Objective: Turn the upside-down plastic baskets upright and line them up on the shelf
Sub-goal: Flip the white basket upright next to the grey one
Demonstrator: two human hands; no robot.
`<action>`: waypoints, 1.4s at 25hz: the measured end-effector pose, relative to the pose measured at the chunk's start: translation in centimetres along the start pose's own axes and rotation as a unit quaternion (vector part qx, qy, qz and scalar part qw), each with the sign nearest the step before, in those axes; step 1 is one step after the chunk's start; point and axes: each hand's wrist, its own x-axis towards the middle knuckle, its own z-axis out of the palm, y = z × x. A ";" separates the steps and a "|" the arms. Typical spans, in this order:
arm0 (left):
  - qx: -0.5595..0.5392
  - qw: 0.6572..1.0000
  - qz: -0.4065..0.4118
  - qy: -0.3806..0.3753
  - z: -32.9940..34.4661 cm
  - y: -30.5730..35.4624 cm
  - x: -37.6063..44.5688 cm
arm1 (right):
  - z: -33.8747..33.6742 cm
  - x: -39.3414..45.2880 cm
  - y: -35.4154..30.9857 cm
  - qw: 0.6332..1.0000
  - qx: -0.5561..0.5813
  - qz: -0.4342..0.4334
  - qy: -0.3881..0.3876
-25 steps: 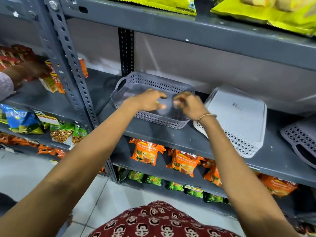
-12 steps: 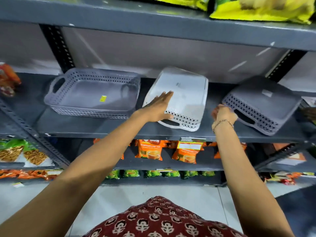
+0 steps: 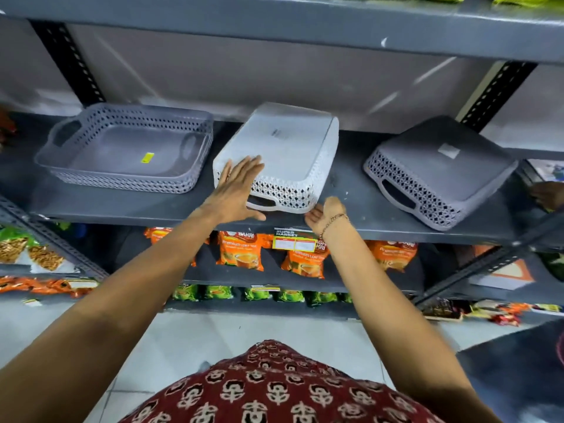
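Three perforated plastic baskets stand on the grey shelf (image 3: pixel 351 190). The grey basket (image 3: pixel 128 148) on the left is upright, a yellow sticker on its floor. The white basket (image 3: pixel 283 148) in the middle lies upside down. The grey basket (image 3: pixel 439 169) on the right is upside down too. My left hand (image 3: pixel 236 190) lies flat with fingers spread on the white basket's near left corner. My right hand (image 3: pixel 323 213) touches the white basket's near right bottom corner at the shelf's front edge, fingers curled under it.
Orange tea packets (image 3: pixel 241 248) hang on the shelf below, green packets (image 3: pixel 213 293) under those. A black slotted upright (image 3: pixel 497 93) stands behind the right basket. Another person's hand (image 3: pixel 549 193) shows at the far right. The upper shelf (image 3: pixel 305 29) hangs close overhead.
Both hands left the upright grey basket and went right to the white upside-down one. The left hand now rests on it; the right has come in to its near right corner.
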 end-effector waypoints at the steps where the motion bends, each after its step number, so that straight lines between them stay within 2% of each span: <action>1: -0.001 1.000 -0.012 0.007 0.0 0.3 0.1 | -0.2 -0.4 -0.4 1.000 0.021 -0.019 -0.009; 4: -0.085 0.990 -0.062 0.094 -0.6 2.5 0.7 | -0.3 -3.6 -2.8 0.985 0.068 -0.109 -0.113; 6: -0.214 0.954 -0.112 0.180 -1.5 4.2 1.2 | 0.0 -6.3 -4.5 0.957 0.076 -0.174 -0.221; 8: -0.304 0.911 -0.172 0.218 -2.2 5.2 1.7 | 0.5 -7.4 -5.7 0.935 0.048 -0.220 -0.275; 11: -0.384 0.858 -0.259 0.223 -2.4 5.4 2.1 | 0.1 -5.1 -6.4 0.949 -0.003 -0.239 -0.206; 14: -0.524 0.769 -0.305 0.202 -2.4 5.1 2.6 | -1.6 -1.0 -6.8 0.967 -0.038 -0.237 -0.081; 17: -0.592 0.707 -0.337 0.191 -2.2 4.1 3.6 | -2.5 2.5 -7.8 0.959 -0.116 -0.259 -0.007; 20: -0.657 0.639 -0.358 0.177 -2.0 2.9 4.6 | -2.4 5.2 -9.3 0.934 -0.208 -0.289 0.026; 22: -0.687 0.613 -0.360 0.147 -2.2 2.4 5.0 | -1.8 6.3 -10.0 0.902 -0.285 -0.322 0.038; 23: -0.696 0.606 -0.360 0.137 -2.3 2.5 5.1 | -1.5 6.8 -10.4 0.871 -0.345 -0.347 0.046; 24: -0.701 0.601 -0.361 0.131 -2.3 2.5 5.1 | -1.2 7.1 -10.8 0.820 -0.425 -0.379 0.053; 25: -0.705 0.597 -0.361 0.128 -2.2 2.6 5.1 | -1.1 7.6 -11.1 0.752 -0.507 -0.419 0.048; 27: -0.687 0.606 -0.379 0.127 -1.6 2.4 5.3 | -1.3 9.0 -11.6 0.601 -0.644 -0.474 0.003; 28: -0.664 0.618 -0.401 0.128 -1.2 2.1 5.3 | -1.5 9.7 -11.9 0.536 -0.696 -0.477 -0.021; 29: -0.621 0.644 -0.429 0.129 -0.9 1.8 5.3 | -1.8 10.5 -12.2 0.487 -0.735 -0.471 -0.041; 30: -0.562 0.681 -0.452 0.126 -0.8 1.5 5.2 | -1.7 11.0 -12.5 0.449 -0.759 -0.468 -0.055; 32: -0.412 0.781 -0.455 0.114 -0.7 1.3 5.3 | -1.1 11.3 -13.0 0.385 -0.791 -0.472 -0.060; 33: -0.345 0.825 -0.429 0.124 -1.1 1.7 5.4 | -0.5 11.3 -13.4 0.359 -0.802 -0.474 -0.056; 35: -0.292 0.881 -0.340 0.153 -2.5 3.6 5.8 | 0.4 10.8 -13.7 0.335 -0.818 -0.464 -0.064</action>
